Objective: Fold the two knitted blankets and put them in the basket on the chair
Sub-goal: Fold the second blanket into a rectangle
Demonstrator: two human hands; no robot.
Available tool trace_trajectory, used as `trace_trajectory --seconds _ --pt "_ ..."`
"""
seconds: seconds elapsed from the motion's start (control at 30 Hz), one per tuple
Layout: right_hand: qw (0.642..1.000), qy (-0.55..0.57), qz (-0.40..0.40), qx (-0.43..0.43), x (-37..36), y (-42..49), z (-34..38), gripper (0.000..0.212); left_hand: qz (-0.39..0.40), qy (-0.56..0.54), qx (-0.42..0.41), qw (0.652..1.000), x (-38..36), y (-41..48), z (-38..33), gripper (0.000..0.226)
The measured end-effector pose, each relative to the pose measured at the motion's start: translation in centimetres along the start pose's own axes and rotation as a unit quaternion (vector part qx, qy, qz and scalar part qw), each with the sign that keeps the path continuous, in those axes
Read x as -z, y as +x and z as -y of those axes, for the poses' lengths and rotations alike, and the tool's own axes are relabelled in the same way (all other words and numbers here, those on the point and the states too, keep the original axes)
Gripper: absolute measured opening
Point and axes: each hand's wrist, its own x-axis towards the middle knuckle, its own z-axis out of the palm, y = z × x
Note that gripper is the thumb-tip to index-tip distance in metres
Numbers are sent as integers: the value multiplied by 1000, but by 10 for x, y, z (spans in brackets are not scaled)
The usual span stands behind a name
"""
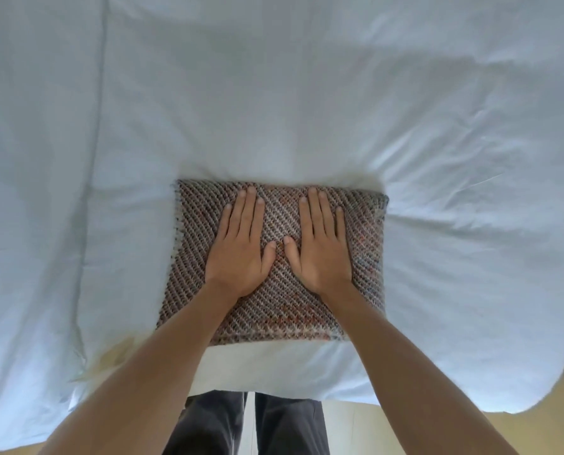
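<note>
Folded brown-grey diagonal-knit blanket (275, 261), compact rectangle, lies on pale blue bed sheet (438, 142) near sheet's front edge. L hand (238, 254) and R hand (321, 254) rest flat on blanket's top, side by side, fingers straight, held together, thumbs nearly touching; nothing gripped. Dark grey trousers (215, 421) below sheet's front edge.

Knit blanket (356, 244) folded flat, brown/white weave, near bed edge.
</note>
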Motion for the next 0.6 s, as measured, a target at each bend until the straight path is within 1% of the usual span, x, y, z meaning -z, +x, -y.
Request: trace_trajectory --seconds 0.1,0.17,0.23,0.27,0.33,0.47,0.53,0.6 --pt "1000 20 -10 10 23 -8 2 68 -11 -19 -1 1000 23 -8 -3 71" --pt "998 27 -48 15 42 -24 -8 68 -54 -39 21 998 39 -25 4 71" --pt "995 31 -93 -16 51 -41 -28 68 -87 -57 66 992 46 -40 22 72" --pt "994 33 -100 -36 50 -47 -39 68 -91 -63 83 990 44 -45 32 72" --pt "995 35 -79 -49 37 -50 -54 68 -78 -60 89 991 31 -47 45 72" --pt "996 38 -48 -62 -2 -31 -64 69 -53 -44 85 994 -2 -31 50 73" --pt "996 34 -52 -66 -7 -24 -66 70 -51 -39 85 994 -8 -23 51 73" --pt "995 33 -57 -72 3 -30 -64 70 -50 -44 87 994 3 -25 51 73"
